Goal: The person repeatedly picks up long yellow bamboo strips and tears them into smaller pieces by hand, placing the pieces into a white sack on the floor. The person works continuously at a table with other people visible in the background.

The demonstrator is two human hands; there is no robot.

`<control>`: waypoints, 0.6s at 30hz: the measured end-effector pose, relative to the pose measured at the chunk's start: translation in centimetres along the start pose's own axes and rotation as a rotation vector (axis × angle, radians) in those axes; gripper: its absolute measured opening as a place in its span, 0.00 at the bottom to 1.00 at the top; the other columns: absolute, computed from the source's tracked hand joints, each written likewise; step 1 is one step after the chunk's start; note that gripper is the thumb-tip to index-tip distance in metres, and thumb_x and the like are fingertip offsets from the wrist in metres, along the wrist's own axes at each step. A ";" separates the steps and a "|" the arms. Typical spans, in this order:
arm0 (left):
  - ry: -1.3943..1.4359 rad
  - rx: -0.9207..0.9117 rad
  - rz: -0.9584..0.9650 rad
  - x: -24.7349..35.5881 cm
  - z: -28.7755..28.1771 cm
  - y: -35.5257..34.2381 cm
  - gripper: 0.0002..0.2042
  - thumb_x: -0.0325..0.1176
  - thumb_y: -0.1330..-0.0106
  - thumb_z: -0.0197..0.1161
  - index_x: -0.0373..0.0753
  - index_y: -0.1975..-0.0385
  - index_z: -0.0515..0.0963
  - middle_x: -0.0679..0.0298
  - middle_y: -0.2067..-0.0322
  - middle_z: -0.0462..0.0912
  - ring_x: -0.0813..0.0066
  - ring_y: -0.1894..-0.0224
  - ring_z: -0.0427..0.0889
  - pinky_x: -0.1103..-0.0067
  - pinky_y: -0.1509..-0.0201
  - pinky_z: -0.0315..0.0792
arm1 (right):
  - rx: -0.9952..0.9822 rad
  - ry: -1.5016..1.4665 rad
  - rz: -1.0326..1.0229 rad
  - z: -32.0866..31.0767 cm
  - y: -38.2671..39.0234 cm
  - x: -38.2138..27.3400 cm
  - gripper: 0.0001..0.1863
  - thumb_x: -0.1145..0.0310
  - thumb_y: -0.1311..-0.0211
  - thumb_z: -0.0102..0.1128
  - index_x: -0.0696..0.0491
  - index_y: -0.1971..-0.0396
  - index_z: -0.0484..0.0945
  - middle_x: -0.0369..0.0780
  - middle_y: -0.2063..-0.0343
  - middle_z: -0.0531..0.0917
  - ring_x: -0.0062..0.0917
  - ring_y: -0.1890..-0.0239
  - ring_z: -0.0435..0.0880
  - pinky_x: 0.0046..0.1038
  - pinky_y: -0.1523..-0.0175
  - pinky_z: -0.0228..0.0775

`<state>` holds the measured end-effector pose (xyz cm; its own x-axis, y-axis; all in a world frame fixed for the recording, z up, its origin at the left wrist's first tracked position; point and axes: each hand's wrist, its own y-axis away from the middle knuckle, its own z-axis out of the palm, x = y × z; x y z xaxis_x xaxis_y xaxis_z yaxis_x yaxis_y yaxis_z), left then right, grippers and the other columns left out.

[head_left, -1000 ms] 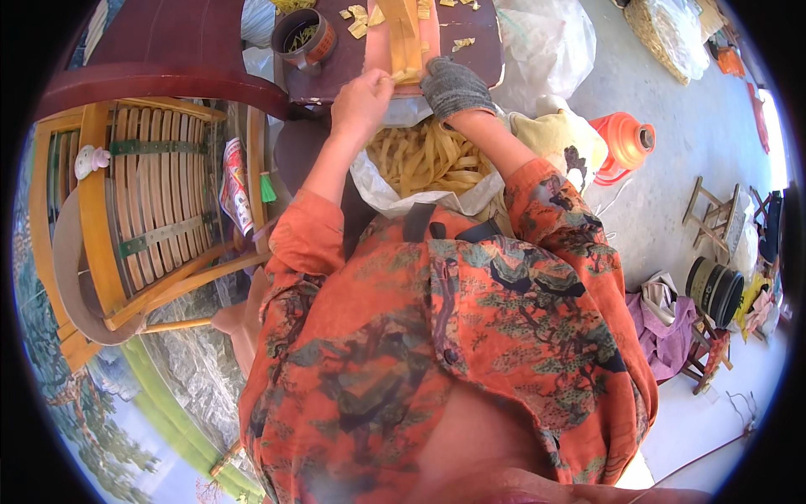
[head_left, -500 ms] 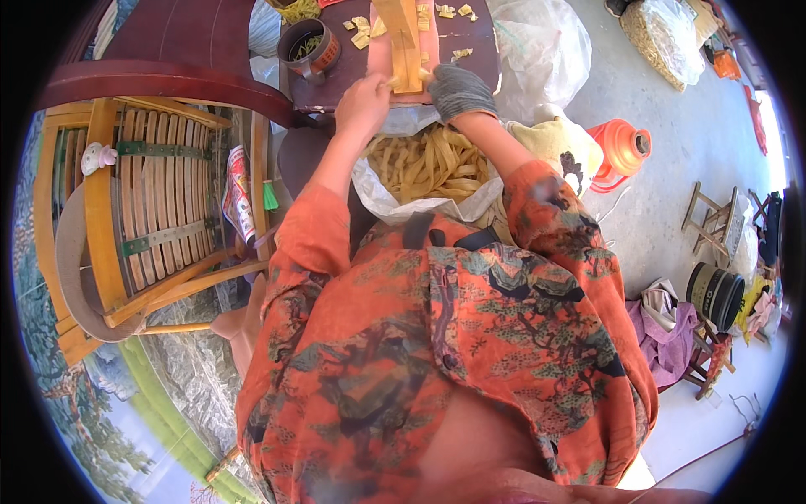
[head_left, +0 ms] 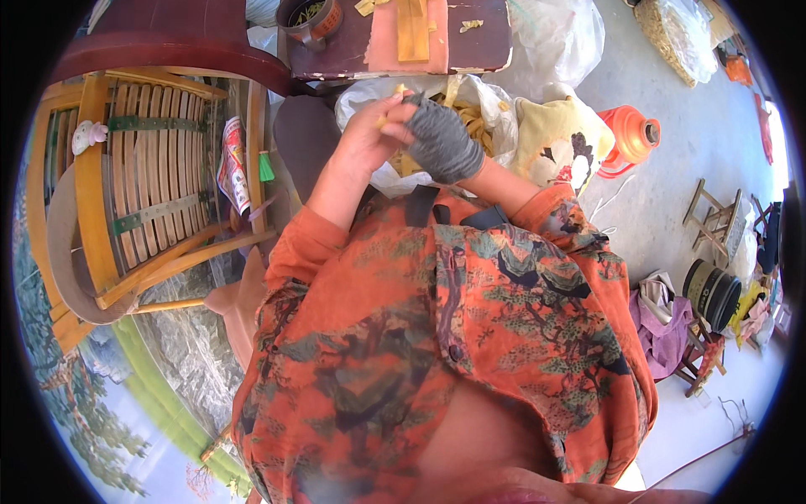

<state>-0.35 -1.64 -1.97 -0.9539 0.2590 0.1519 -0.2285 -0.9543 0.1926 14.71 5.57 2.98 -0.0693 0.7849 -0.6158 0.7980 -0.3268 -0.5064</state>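
My bare left hand [head_left: 365,139] and my grey-gloved right hand [head_left: 443,139] meet above an open white bag [head_left: 353,105]. A bit of pale yellow strip [head_left: 401,88] pokes out between the fingers of both hands. My left fingers are closed on it, and my right fingers curl against the same spot, partly hidden by the glove. Flat yellowish strips [head_left: 476,126] fill the bag under my hands. Beyond them, a wooden block [head_left: 412,34] rests on a pink cloth [head_left: 384,42] on a dark red tabletop [head_left: 478,55], apart from both hands.
On the tabletop's left stands a dark mug [head_left: 311,21] with yellow-green bits inside. A slatted wooden chair [head_left: 159,160] is at my left. To the right are a cream cloth bundle [head_left: 546,126], an orange thermos [head_left: 630,134] and a clear plastic bag [head_left: 558,42].
Both hands have left the wooden block and drawn back toward me, coming together over the bag. The block stays on the pink cloth. The view has shifted slightly.
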 end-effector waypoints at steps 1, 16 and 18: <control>-0.042 0.115 0.040 -0.6 1.8 -0.1 0.12 0.34 0.32 0.44 0.34 0.58 0.68 0.66 0.69 0.76 0.79 0.74 0.74 0.83 0.70 0.71 | 0.039 -0.214 0.209 0.2 -0.2 0.0 0.09 0.66 0.43 0.53 0.52 0.65 0.75 0.43 0.70 0.76 0.37 0.66 0.76 0.32 0.59 0.69; -1.710 0.515 1.012 -2.4 8.6 0.3 0.08 0.24 0.37 0.45 0.35 0.62 0.72 0.60 0.71 0.74 0.69 0.68 0.75 0.79 0.61 0.68 | -0.100 -1.175 0.706 0.3 -1.7 2.8 0.13 0.59 0.40 0.51 0.55 0.66 0.70 0.35 0.79 0.72 0.16 0.80 0.71 0.17 0.76 0.63; -1.809 0.422 0.904 -1.3 7.0 0.3 0.07 0.26 0.35 0.45 0.35 0.64 0.71 0.59 0.72 0.74 0.67 0.69 0.75 0.77 0.64 0.68 | -0.023 -0.924 0.700 0.1 -1.4 2.4 0.14 0.60 0.41 0.53 0.56 0.65 0.71 0.38 0.76 0.72 0.21 0.74 0.72 0.23 0.71 0.66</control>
<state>2.19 -1.22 4.70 0.5422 -0.0882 0.8356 0.3942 -0.8515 -0.3457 13.42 7.83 2.18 -0.0113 -0.2511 -0.9679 0.8448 -0.5202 0.1251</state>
